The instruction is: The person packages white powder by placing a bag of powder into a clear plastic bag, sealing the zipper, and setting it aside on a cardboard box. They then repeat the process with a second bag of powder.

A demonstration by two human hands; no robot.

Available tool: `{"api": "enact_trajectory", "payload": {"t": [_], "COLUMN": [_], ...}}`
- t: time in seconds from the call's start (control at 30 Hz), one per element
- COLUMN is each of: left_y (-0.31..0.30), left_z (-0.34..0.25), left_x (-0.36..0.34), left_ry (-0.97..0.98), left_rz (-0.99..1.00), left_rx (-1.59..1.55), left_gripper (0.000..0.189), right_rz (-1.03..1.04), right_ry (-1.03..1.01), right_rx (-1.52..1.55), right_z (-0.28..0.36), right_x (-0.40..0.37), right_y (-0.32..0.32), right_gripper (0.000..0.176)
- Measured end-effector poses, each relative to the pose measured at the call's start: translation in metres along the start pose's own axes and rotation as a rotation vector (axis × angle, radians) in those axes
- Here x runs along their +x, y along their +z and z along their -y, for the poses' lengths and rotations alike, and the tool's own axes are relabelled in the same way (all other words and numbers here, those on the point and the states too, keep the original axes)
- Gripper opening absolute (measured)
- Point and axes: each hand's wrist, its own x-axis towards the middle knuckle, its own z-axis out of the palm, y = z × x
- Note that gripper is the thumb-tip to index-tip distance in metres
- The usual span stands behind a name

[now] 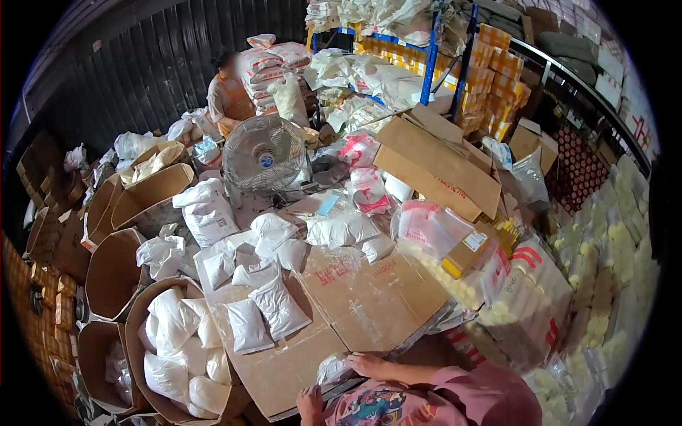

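A small plastic bag with white contents lies at the near edge of the cardboard-covered table. My right hand is at the bag's right end, fingers closed on its edge. Below and left of the bag, my left hand is at the table edge with curled fingers; what they grip, if anything, is hidden. Farther up the cardboard lie two filled white bags, a narrower bag and a larger bag. More white bags are heaped behind them.
On the left stands a big carton of filled white bags, beside other open cartons. A fan stands beyond the table. Another person is near stacked sacks. Cartons and plastic-wrapped packs crowd the right.
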Motion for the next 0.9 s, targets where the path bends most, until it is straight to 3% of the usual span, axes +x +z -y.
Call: {"api": "enact_trajectory", "payload": {"t": [0.17,0.3,0.6,0.7,0.73,0.83,0.9], "left_y": [0.004,0.003,0.015,0.049,0.041,0.055,0.051], "left_z": [0.011,0.013,0.011,0.03,0.024,0.047,0.048], "left_x": [-0.001,0.004,0.011,0.003,0.004,-0.017,-0.027], "left_ry": [0.002,0.004,0.09,-0.325,-0.737,-0.248,-0.376], "left_rz": [0.021,0.092,0.029,0.037,0.169,0.084,0.211], "left_rx": [-0.076,-0.031,-0.132,-0.58,-1.052,-0.438,-0.824], "left_gripper": [0.009,0.009,0.015,0.025,0.037,0.042,0.031], "right_rz": [0.036,0.077,0.093,0.041,0.225,0.243,0.225], "right_ry": [0.019,0.052,0.203,0.457,0.854,1.259,1.319], "right_rx": [-0.061,-0.063,-0.096,0.398,0.819,1.396,1.38], "right_z": [-0.012,-0.028,-0.012,-0.015,-0.013,-0.009,-0.014], "right_x": [-0.003,-0.007,0.0,0.001,0.003,0.015,0.014], "right_y": [0.007,0.021,-0.004,0.009,0.009,0.009,0.012], "right_gripper": [0.011,0.009,0.012,0.033,0.044,0.039,0.032]}}
